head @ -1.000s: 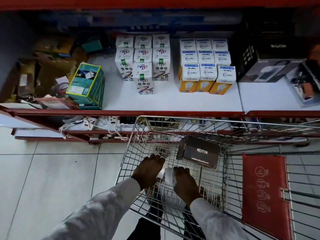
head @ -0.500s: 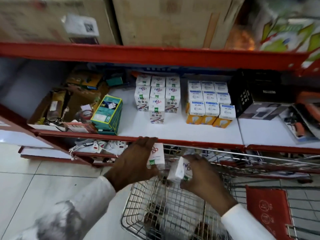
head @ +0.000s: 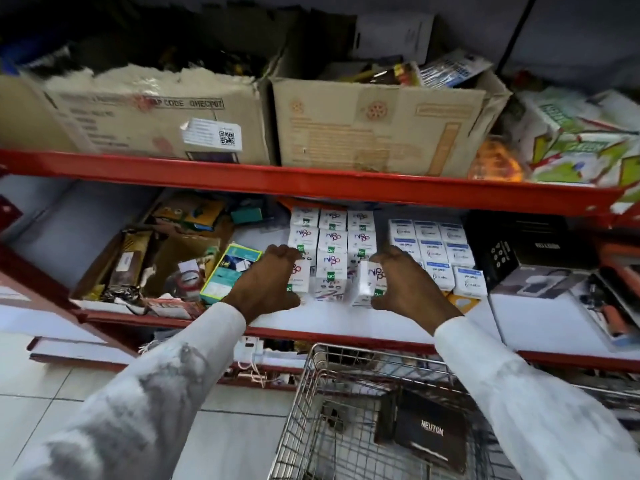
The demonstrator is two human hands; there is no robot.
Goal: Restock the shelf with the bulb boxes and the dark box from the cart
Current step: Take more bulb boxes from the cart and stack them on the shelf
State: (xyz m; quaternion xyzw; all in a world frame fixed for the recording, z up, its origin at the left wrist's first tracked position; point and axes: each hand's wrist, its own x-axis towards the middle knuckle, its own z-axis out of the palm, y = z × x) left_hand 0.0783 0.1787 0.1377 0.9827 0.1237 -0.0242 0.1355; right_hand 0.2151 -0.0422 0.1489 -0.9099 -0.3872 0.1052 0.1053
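- The red-framed shelf [head: 346,325] spans the view, its white board carrying stock under an upper tier of two worn cardboard cartons [head: 156,119].
- A wire shopping cart [head: 346,410] stands on the tiled floor just in front of the shelf, below its front edge.
- Inside the cart, below the shelf's front edge, lies the dark box [head: 426,433], lettered NEUTON, tilted against the wire and touched by neither hand.
- On the shelf board, near its middle, stands a block of white bulb boxes [head: 334,237] with purple lettering and green tags, in three columns running to the back.
- Just to the right of that block on the same board sits a second group of white boxes with blue print [head: 433,251].
- Left of the block, a teal box [head: 228,271] leans beside a heap of loose packets.
- The left hand [head: 266,285], reaching over the shelf's front edge in a white sleeve, is curled round one white bulb box [head: 300,275] at the block's front left corner; whether that box rests on the board cannot be told.
- The right hand [head: 403,282] likewise grips another white bulb box [head: 369,282] at the block's front right corner, fingers over its top, thumb below.
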